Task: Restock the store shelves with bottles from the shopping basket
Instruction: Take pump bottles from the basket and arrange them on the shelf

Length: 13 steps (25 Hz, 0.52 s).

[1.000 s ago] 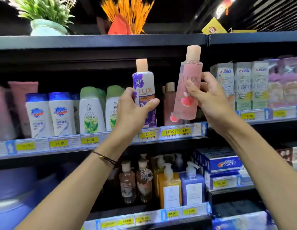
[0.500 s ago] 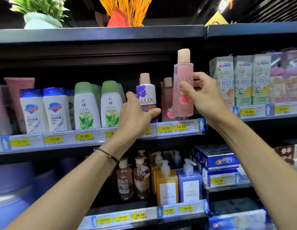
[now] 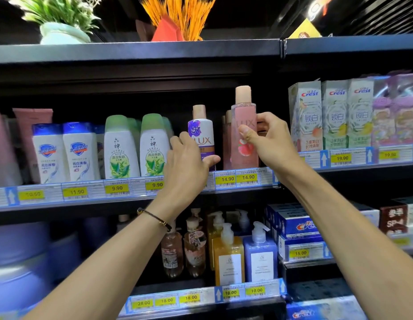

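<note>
The shelf (image 3: 136, 199) carries both Lux bottles upright at its front edge; the pink bottle (image 3: 244, 144), full of pink liquid, is pinched between the right hand (image 3: 270, 142) thumb and fingers; the left hand (image 3: 187, 162) wraps loosely around the white bottle (image 3: 204, 137), contents hidden.

Lux bottle (image 3: 202, 137): white, purple flower print. Lux bottle (image 3: 244, 135): translucent pink, peach motif (both beige-capped). Price tags (image 3: 228, 179): yellow.
</note>
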Each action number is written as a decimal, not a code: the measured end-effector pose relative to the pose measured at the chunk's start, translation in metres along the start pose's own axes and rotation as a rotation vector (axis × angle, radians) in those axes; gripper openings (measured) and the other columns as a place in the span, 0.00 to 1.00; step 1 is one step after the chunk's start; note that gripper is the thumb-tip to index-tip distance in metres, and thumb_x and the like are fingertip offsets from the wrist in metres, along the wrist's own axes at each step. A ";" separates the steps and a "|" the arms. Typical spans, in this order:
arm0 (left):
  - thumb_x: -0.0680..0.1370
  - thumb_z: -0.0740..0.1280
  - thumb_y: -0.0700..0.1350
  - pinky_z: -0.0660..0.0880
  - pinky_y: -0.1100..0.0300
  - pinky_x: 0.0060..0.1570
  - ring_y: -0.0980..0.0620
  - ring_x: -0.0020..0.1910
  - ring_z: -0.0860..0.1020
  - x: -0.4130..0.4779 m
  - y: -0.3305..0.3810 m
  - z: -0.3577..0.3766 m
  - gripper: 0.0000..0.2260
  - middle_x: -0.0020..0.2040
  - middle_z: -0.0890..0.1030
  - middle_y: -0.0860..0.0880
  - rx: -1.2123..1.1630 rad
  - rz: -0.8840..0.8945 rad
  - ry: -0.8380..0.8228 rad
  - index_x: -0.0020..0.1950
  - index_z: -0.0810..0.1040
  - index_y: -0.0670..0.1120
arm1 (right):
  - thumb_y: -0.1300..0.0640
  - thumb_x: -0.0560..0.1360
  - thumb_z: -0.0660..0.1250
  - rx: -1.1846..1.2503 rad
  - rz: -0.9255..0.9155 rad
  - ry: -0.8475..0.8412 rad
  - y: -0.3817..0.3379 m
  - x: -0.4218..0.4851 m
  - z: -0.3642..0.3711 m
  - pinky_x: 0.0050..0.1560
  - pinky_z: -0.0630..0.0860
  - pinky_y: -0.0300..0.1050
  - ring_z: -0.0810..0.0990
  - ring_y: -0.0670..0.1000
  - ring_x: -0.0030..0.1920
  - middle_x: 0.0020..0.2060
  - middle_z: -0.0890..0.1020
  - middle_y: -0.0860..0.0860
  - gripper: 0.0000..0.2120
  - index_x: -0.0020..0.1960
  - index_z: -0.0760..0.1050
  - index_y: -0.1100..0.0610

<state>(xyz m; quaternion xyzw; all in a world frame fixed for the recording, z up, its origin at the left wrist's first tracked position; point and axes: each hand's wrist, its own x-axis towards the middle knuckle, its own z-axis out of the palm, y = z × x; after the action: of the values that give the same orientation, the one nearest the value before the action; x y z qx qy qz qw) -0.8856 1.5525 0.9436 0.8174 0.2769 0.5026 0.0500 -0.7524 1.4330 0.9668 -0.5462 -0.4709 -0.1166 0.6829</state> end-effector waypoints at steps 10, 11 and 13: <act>0.83 0.60 0.51 0.70 0.48 0.49 0.43 0.52 0.70 -0.049 -0.039 -0.006 0.12 0.54 0.74 0.43 0.343 0.283 0.296 0.59 0.73 0.43 | 0.51 0.80 0.68 -0.298 0.008 -0.045 0.009 -0.009 0.007 0.35 0.74 0.30 0.83 0.40 0.42 0.49 0.82 0.49 0.13 0.61 0.74 0.57; 0.83 0.60 0.51 0.70 0.48 0.50 0.42 0.53 0.71 -0.054 -0.049 -0.007 0.13 0.55 0.74 0.43 0.379 0.287 0.295 0.59 0.74 0.43 | 0.50 0.80 0.67 -0.353 0.002 -0.048 0.011 -0.009 0.006 0.37 0.73 0.32 0.82 0.43 0.45 0.51 0.82 0.50 0.13 0.61 0.74 0.57; 0.83 0.60 0.50 0.70 0.47 0.51 0.40 0.54 0.71 -0.063 -0.068 -0.007 0.13 0.56 0.75 0.42 0.395 0.323 0.303 0.58 0.77 0.43 | 0.49 0.80 0.67 -0.442 -0.009 -0.059 0.014 -0.008 0.006 0.39 0.70 0.32 0.80 0.47 0.48 0.52 0.81 0.50 0.14 0.61 0.74 0.57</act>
<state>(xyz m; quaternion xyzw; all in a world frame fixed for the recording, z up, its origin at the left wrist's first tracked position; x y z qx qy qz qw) -0.9403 1.5769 0.8720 0.7604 0.2400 0.5569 -0.2324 -0.7502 1.4406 0.9513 -0.6838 -0.4561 -0.2040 0.5318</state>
